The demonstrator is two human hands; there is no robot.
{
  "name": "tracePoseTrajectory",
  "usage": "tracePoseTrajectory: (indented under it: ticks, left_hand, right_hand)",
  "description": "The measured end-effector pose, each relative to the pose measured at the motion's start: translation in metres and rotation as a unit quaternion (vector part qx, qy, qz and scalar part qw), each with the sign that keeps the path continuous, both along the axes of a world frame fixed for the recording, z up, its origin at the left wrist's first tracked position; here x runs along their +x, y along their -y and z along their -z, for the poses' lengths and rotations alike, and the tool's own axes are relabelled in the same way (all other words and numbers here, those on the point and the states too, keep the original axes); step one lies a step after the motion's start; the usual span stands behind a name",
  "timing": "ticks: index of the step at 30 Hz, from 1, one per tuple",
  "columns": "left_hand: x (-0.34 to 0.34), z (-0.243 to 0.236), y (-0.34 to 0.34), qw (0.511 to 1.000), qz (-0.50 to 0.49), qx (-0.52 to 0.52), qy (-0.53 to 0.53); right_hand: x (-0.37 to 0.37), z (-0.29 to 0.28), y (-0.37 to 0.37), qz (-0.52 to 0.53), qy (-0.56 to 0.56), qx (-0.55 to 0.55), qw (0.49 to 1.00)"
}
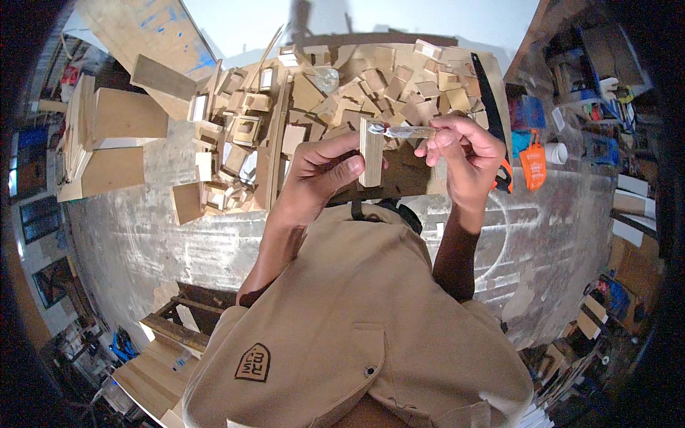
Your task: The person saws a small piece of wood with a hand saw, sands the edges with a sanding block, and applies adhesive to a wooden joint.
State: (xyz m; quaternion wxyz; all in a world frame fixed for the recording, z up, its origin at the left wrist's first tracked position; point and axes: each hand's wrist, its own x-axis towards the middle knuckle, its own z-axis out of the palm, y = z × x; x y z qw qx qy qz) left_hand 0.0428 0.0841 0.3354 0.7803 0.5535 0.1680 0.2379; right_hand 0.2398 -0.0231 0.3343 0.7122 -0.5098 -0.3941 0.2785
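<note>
My left hand (pixel 314 172) grips a small upright piece of plywood (pixel 370 162), its thumb on the near face. From the right, my right hand (pixel 471 153) pinches a slim, pale stick-like tool (pixel 414 133) between thumb and fingers. The tool lies almost level, and its whitish, shiny tip meets or nearly meets the top end of the plywood piece. Whether that tip is bristle or a blob of glue, I cannot tell. Beyond both hands, many loose wooden blocks (pixel 410 85) cover a board on the floor.
Small box-shaped wooden pieces (pixel 246 130) are heaped at the left, beside a long wooden strip (pixel 279 143). Larger panels (pixel 128 114) lean farther left. A black-bladed saw (pixel 489 100) lies along the board's right edge, near an orange bag (pixel 533 165) and a white bucket (pixel 556 153).
</note>
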Motion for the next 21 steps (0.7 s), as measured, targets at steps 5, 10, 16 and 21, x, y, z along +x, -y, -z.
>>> tracePoseTrajectory:
  ticks: [5, 10, 16, 21]
  left_hand:
    - [0.004, -0.004, 0.002, 0.999, -0.001, -0.033, -0.017]
    - [0.005, -0.005, 0.000, 0.997, 0.001, -0.073, -0.007]
    - [0.004, 0.003, -0.004, 0.984, -0.018, -0.157, 0.082]
    - [0.006, 0.002, -0.003, 0.987, -0.031, -0.138, 0.076]
  right_hand:
    - [-0.004, -0.003, -0.006, 0.004, -0.001, -0.018, 1.000]
    - [-0.001, 0.001, 0.004, -0.008, -0.033, -0.001, 0.999]
    - [-0.005, -0.004, 0.016, -0.038, -0.023, -0.030, 0.999]
    - [-0.009, -0.001, 0.016, -0.054, -0.050, -0.034, 0.997]
